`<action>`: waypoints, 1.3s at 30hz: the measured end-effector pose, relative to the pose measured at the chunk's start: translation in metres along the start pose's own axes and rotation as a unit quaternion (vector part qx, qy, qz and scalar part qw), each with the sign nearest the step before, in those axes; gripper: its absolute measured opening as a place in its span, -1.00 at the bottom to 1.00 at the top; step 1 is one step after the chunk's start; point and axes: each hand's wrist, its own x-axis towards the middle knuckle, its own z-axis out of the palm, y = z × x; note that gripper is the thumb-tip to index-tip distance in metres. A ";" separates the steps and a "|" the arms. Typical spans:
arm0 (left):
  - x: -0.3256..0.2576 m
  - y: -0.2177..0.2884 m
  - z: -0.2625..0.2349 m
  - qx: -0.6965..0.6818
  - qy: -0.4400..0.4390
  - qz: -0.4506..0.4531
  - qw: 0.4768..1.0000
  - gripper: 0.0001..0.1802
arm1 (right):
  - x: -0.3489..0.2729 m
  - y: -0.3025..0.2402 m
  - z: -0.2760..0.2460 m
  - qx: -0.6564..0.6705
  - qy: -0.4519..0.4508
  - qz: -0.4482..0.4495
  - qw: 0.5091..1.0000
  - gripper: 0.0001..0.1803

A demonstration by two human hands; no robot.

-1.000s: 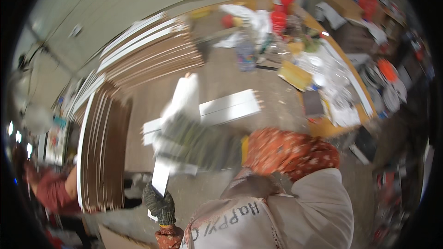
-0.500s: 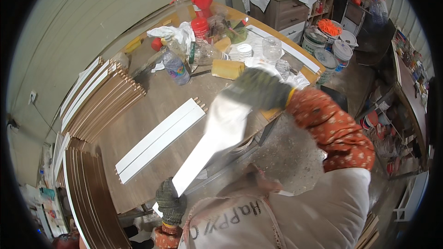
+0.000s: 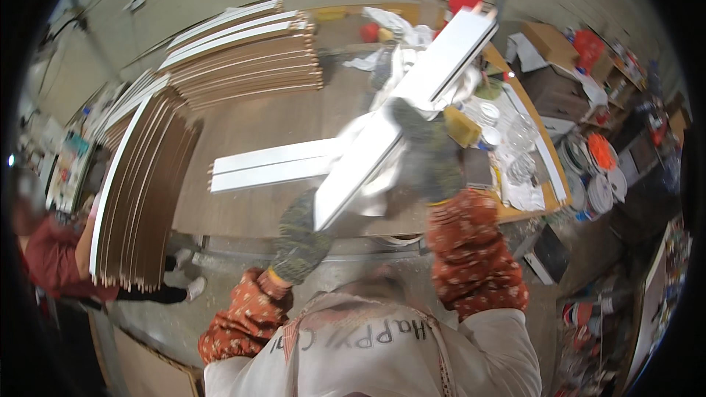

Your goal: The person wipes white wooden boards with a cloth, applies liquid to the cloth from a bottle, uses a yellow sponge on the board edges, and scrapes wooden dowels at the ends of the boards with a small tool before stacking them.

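Observation:
My left hand (image 3: 301,239), in a dark knitted glove, grips the near end of a long white slat (image 3: 450,53). The slat slants up and away to the right above the table, and pegs show at its far end. Gloved like the left, my right hand (image 3: 426,151) is blurred and closed about the slat's middle with a white cloth (image 3: 379,176) beneath it. The cloth hangs on both sides of the slat. Behind it, a pair of white slats (image 3: 268,165) lies side by side on the brown table (image 3: 235,129); the cloth hides their right end.
Stacked slats (image 3: 243,66) stand at the table's far left, and another stack (image 3: 140,191) at its left edge. A yellow sponge (image 3: 462,127), plastic bottles and crumpled white paper crowd the right side. A person in a dark red top (image 3: 59,257) is at far left. Buckets (image 3: 599,184) stand right.
The view has turned left. The held slat's far end now shows beyond my right hand, which was at that end with the cloth and is now around the middle.

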 end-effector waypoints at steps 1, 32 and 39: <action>0.000 0.005 0.004 0.046 0.041 -0.004 0.998 -0.37 | 0.001 -0.019 0.027 0.037 -0.066 -0.005 0.997 -0.72; -0.197 0.016 -0.114 0.447 0.029 -0.318 0.836 -0.36 | 0.136 -0.012 0.095 -0.241 -0.239 -0.546 0.766 -0.67; -0.197 0.001 -0.093 0.297 0.093 -0.460 0.832 -0.48 | 0.083 -0.039 0.136 -0.093 -0.169 -0.410 0.891 -0.61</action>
